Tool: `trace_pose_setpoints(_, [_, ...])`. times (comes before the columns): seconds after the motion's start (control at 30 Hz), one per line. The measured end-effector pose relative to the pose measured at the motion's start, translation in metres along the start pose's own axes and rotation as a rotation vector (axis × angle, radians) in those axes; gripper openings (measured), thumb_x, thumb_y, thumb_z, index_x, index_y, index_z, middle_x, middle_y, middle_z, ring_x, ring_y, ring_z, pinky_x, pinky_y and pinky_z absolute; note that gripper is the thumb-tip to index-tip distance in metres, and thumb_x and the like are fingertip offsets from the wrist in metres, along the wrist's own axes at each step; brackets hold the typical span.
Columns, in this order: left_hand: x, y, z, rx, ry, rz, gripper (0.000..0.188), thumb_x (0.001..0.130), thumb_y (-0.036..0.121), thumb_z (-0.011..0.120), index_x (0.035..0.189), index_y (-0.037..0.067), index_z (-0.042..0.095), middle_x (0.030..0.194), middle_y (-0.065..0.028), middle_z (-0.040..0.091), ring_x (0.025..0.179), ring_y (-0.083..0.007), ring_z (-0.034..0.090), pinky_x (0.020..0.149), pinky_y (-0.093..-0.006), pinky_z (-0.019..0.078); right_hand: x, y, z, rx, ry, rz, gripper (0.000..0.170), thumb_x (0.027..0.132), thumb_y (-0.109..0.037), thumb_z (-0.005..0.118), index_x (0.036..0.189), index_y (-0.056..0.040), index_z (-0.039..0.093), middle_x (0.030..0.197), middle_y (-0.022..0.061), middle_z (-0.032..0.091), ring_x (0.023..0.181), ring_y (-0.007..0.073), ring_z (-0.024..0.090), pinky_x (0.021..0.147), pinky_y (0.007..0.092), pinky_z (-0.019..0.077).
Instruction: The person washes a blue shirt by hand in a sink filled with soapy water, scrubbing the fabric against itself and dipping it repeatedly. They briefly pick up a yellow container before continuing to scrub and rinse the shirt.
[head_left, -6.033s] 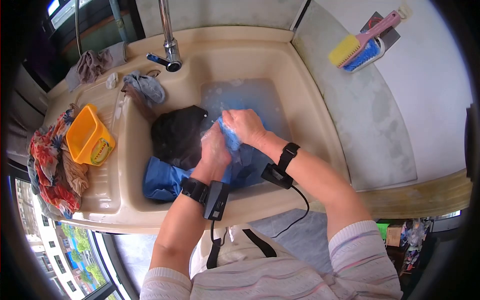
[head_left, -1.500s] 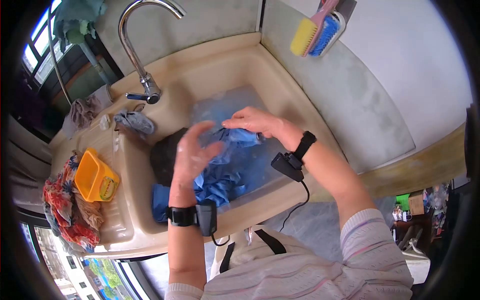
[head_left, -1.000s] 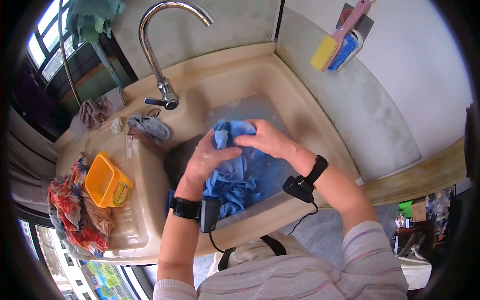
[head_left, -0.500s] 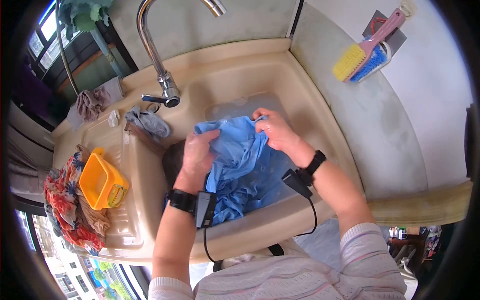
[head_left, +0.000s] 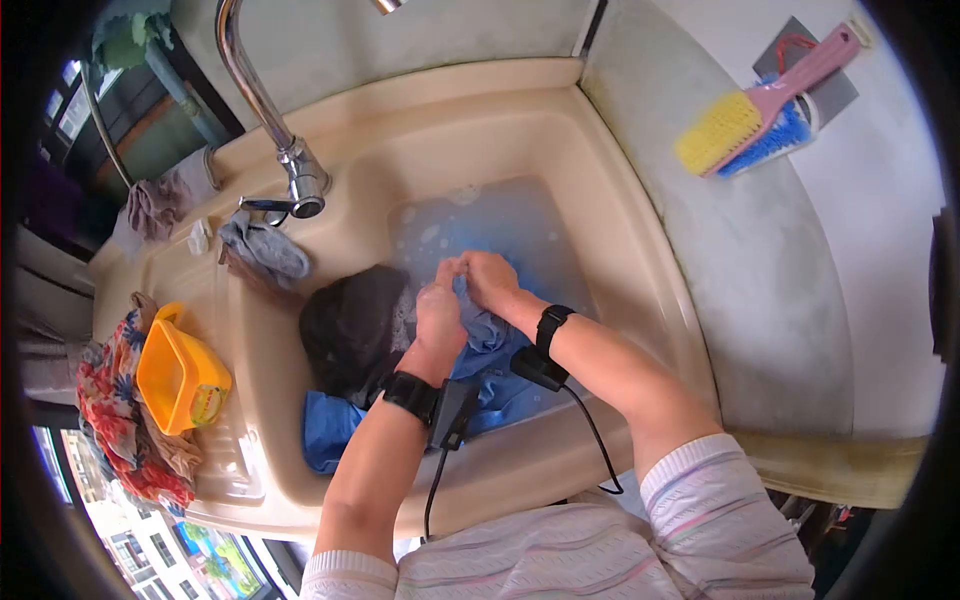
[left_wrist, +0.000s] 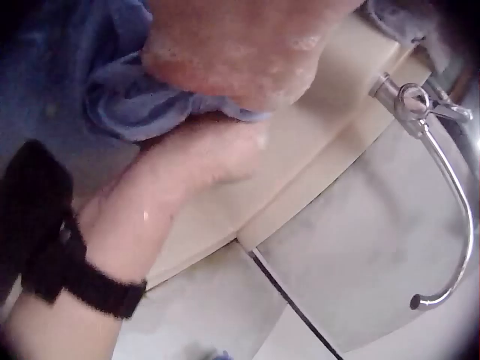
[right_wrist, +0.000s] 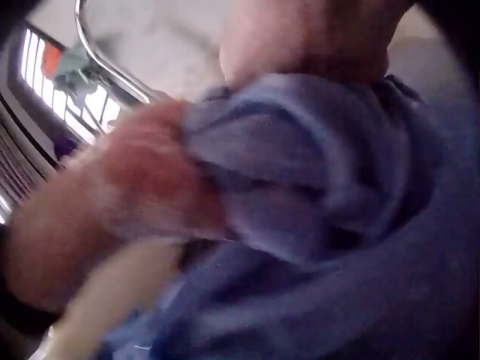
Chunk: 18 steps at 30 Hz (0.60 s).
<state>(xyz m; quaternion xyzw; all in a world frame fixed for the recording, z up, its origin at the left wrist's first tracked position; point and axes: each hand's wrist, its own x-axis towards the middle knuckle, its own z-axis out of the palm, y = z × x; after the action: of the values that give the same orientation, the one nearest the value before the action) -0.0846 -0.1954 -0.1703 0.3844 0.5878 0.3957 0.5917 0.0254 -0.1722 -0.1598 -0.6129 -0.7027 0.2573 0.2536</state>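
In the head view both hands meet close together over the soapy water in the sink (head_left: 640,300). My left hand (head_left: 438,312) and right hand (head_left: 488,280) each grip a bunched light-blue cloth (head_left: 484,328), whose lower part trails into the water. The right wrist view has the wet, folded cloth (right_wrist: 300,165) bulging out between the two hands. Soap suds cling to the left hand (left_wrist: 240,56) in the left wrist view. Beside the left forearm lies a dark wet garment (head_left: 350,330), with blue fabric (head_left: 332,430) at the sink's near left corner.
A chrome faucet (head_left: 300,178) rises behind the sink. On the left drainboard stand a yellow plastic container (head_left: 183,375) and a heap of patterned clothes (head_left: 115,410); a grey cloth (head_left: 265,250) lies by the faucet. Brushes (head_left: 720,130) hang on the right wall.
The hands lifted and spread the blue cloth half a second ago; now they have come together and lower, with it bunched between them. The dark garment shows more fully.
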Motion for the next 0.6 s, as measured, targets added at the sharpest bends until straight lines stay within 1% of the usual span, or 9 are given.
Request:
trace_pose_setpoints(0.07, [0.008, 0.005, 0.001, -0.54, 0.034, -0.302, 0.045, 0.085, 0.026, 0.052, 0.119, -0.002, 0.043, 0.099, -0.0167, 0.057, 0.09, -0.0229, 0.056, 0.075, -0.0301, 0.0448, 0.007, 0.025, 0.008, -0.027, -0.05, 0.048, 0.032, 0.084, -0.035, 0.047, 0.082, -0.0046, 0.058, 0.077, 0.0181, 0.06, 0.074, 0.0394, 0.056, 0.066, 0.046, 0.0449])
trace_pose_setpoints(0.2, [0.031, -0.048, -0.019, -0.464, 0.052, -0.267, 0.049, 0.083, 0.032, 0.055, 0.112, -0.006, 0.048, 0.099, -0.0185, 0.056, 0.09, -0.0239, 0.056, 0.077, -0.03, 0.0439, 0.003, 0.055, 0.005, 0.042, 0.003, 0.133, 0.034, 0.079, -0.033, 0.056, 0.095, -0.0023, 0.055, 0.089, 0.0205, 0.059, 0.084, 0.0381, 0.056, 0.072, 0.0434, 0.0447])
trace_pose_setpoints(0.27, [0.042, -0.098, -0.022, -0.127, 0.039, -0.179, 0.036, 0.083, 0.03, 0.054, 0.092, -0.005, 0.054, 0.088, -0.0125, 0.06, 0.076, -0.0227, 0.058, 0.069, -0.0373, 0.0478, -0.01, 0.071, 0.015, -0.066, -0.191, -0.028, 0.039, 0.075, -0.023, 0.062, 0.106, -0.0022, 0.05, 0.101, 0.0224, 0.056, 0.095, 0.0372, 0.053, 0.079, 0.0405, 0.0431])
trace_pose_setpoints(0.37, [0.04, -0.123, -0.031, 0.511, -0.034, -0.117, 0.038, 0.078, 0.024, 0.06, 0.099, -0.007, 0.052, 0.091, -0.0148, 0.06, 0.078, -0.0248, 0.058, 0.072, -0.0374, 0.0454, -0.016, 0.096, 0.026, -0.288, -0.421, -0.046, 0.033, 0.075, -0.018, 0.059, 0.103, -0.0028, 0.053, 0.101, 0.0214, 0.056, 0.097, 0.0362, 0.053, 0.082, 0.0401, 0.0424])
trace_pose_setpoints(0.4, [0.039, -0.126, -0.054, 0.9, -0.354, 0.374, 0.043, 0.075, 0.024, 0.063, 0.104, -0.004, 0.051, 0.096, -0.0157, 0.059, 0.083, -0.0245, 0.057, 0.075, -0.0359, 0.0435, -0.014, 0.105, 0.031, -0.268, -0.448, -0.037, 0.027, 0.075, -0.017, 0.056, 0.099, -0.004, 0.056, 0.102, 0.0215, 0.056, 0.094, 0.0363, 0.054, 0.08, 0.042, 0.0434])
trace_pose_setpoints(0.43, [0.037, -0.114, -0.047, 0.9, -0.352, 0.372, 0.043, 0.075, 0.024, 0.063, 0.104, -0.004, 0.051, 0.096, -0.0157, 0.059, 0.083, -0.0245, 0.057, 0.075, -0.0359, 0.0435, -0.012, 0.097, 0.029, -0.266, -0.45, -0.039, 0.027, 0.075, -0.017, 0.056, 0.099, -0.004, 0.056, 0.102, 0.0215, 0.056, 0.094, 0.0363, 0.054, 0.08, 0.042, 0.0434])
trace_pose_setpoints(0.5, [0.028, -0.072, -0.024, 0.057, 0.029, -0.525, 0.036, 0.075, 0.023, 0.063, 0.103, 0.002, 0.052, 0.094, -0.0125, 0.059, 0.082, -0.0242, 0.057, 0.076, -0.0344, 0.0431, -0.005, 0.07, 0.02, -0.193, -0.53, 0.078, 0.025, 0.075, -0.02, 0.056, 0.095, -0.0047, 0.058, 0.096, 0.0218, 0.058, 0.088, 0.0359, 0.057, 0.075, 0.0438, 0.0453])
trace_pose_setpoints(0.53, [0.019, -0.064, -0.027, 0.054, 0.027, -0.524, 0.036, 0.075, 0.023, 0.063, 0.103, 0.002, 0.052, 0.094, -0.0125, 0.059, 0.082, -0.0242, 0.057, 0.076, -0.0344, 0.0431, -0.005, 0.066, 0.027, -0.153, -0.36, -0.046, 0.025, 0.076, -0.022, 0.056, 0.093, -0.0047, 0.058, 0.091, 0.0214, 0.059, 0.085, 0.0365, 0.057, 0.071, 0.0446, 0.0457])
trace_pose_setpoints(0.6, [0.005, -0.056, -0.036, 0.962, -0.157, 0.568, 0.03, 0.076, 0.024, 0.062, 0.098, 0.005, 0.054, 0.09, -0.0092, 0.059, 0.079, -0.0248, 0.057, 0.072, -0.0366, 0.0445, -0.008, 0.037, 0.034, -0.114, -0.19, -0.174, 0.025, 0.076, -0.025, 0.056, 0.091, -0.0048, 0.058, 0.086, 0.021, 0.06, 0.081, 0.0371, 0.058, 0.068, 0.0455, 0.0461])
